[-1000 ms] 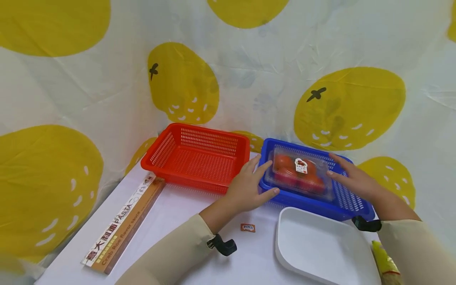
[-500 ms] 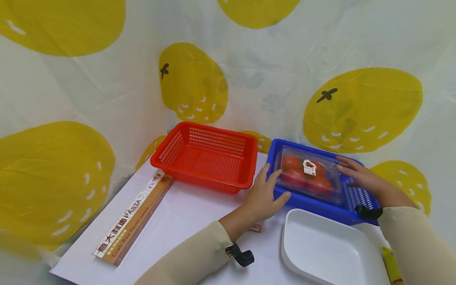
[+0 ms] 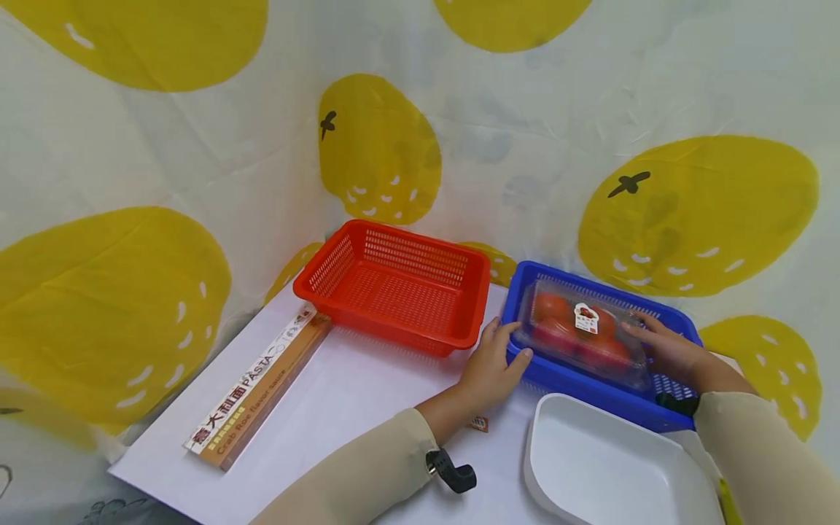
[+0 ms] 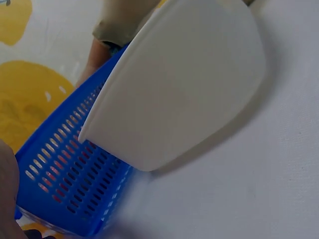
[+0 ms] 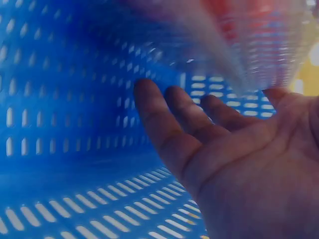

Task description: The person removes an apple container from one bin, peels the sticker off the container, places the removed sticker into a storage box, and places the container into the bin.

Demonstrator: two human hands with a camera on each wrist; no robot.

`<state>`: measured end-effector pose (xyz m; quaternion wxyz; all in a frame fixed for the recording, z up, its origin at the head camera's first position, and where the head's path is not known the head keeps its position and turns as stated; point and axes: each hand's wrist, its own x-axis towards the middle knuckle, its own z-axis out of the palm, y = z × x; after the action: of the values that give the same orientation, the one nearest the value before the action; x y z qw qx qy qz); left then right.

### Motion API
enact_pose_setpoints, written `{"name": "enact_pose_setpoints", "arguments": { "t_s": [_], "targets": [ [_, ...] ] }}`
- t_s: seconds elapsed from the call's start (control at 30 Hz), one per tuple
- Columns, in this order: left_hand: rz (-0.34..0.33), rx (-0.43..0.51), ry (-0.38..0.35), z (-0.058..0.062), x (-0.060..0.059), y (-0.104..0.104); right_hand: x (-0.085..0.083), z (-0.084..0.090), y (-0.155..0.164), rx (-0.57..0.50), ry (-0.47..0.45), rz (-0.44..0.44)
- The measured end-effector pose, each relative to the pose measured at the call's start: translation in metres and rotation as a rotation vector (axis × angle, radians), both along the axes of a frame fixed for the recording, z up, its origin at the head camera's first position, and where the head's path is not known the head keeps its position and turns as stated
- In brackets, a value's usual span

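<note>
A clear plastic box of red tomatoes (image 3: 556, 334) with a white label lies in the blue basket (image 3: 564, 378). At the box's right end, my right hand (image 3: 676, 356) reaches into the basket, thumb at the box's edge. The right wrist view has the loosely bent fingers (image 5: 159, 119) low beside the box, above the slotted basket floor. My left hand (image 3: 488, 373) is spread at the basket's left front corner, fingertips right at the box's left edge. In the left wrist view only a sliver of that hand shows beside the blue basket (image 4: 75, 164).
An empty red basket (image 3: 394, 292) stands to the left. In front of the blue basket is a white tub (image 3: 604, 467). A long pasta box (image 3: 262, 386) lies at the table's left, and a small orange packet (image 3: 481, 424) is partly behind my left hand. A yellow package (image 3: 728, 503) peeks out beside my right sleeve.
My right hand has gone deeper into the blue basket, up against the box's right end. My left hand has closed in on its left edge. The whole view has shifted slightly.
</note>
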<state>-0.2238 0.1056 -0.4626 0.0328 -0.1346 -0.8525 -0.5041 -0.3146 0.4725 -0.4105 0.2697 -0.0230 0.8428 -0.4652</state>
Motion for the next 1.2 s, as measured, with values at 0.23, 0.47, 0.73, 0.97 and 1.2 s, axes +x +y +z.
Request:
{"name": "enact_pose_setpoints", "arguments": {
  "t_s": [0.23, 0.47, 0.73, 0.97, 1.2],
  "targets": [
    [-0.021, 0.021, -0.048, -0.0047, 0.0007, 0.0037, 0.0082, -0.0120, 0.0030, -0.032, -0.041, -0.003],
    [-0.034, 0.032, -0.072, -0.0063, -0.0006, 0.0028, 0.0024, -0.0118, -0.0006, -0.134, -0.044, -0.001],
    [-0.023, 0.038, -0.100, -0.0068, 0.0001, 0.0000, 0.0034, -0.0073, -0.0044, -0.238, -0.005, -0.035],
    [-0.006, 0.027, -0.120, -0.0073, 0.0011, -0.0020, 0.0059, -0.0075, -0.0048, -0.336, -0.036, -0.072],
    [0.011, 0.030, -0.147, -0.0052, 0.0014, -0.0028, 0.0084, -0.0083, 0.0012, -0.380, -0.001, -0.102]
  ]
}}
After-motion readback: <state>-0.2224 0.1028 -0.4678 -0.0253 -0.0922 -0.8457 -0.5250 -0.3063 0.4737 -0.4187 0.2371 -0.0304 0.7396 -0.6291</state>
